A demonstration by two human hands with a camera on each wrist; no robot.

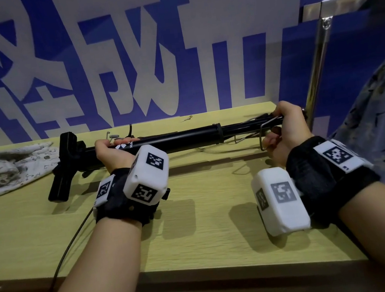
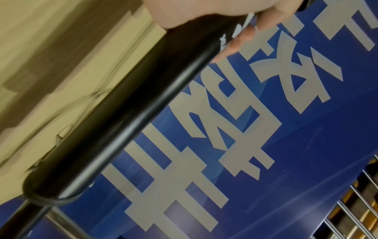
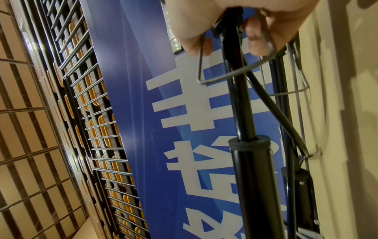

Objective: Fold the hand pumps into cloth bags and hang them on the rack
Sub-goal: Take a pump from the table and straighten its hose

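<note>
A black hand pump (image 1: 180,138) lies level just above the wooden table (image 1: 197,231), its T-handle (image 1: 64,167) at the left. My left hand (image 1: 113,149) grips the barrel (image 2: 114,122) close to the handle end, fingers wrapped over the top. My right hand (image 1: 279,125) holds the other end, pinching the folding wire foot (image 3: 206,80) against the thin shaft (image 3: 235,90). The black hose (image 3: 276,116) runs along the pump. A pale printed cloth bag (image 1: 6,168) lies crumpled at the table's far left.
A patterned blue-grey bag (image 1: 384,120) hangs from the metal rack (image 1: 316,56) at the right. A small metal fitting (image 1: 186,119) lies by the blue wall. A thin black cable (image 1: 71,237) trails over the table's front edge.
</note>
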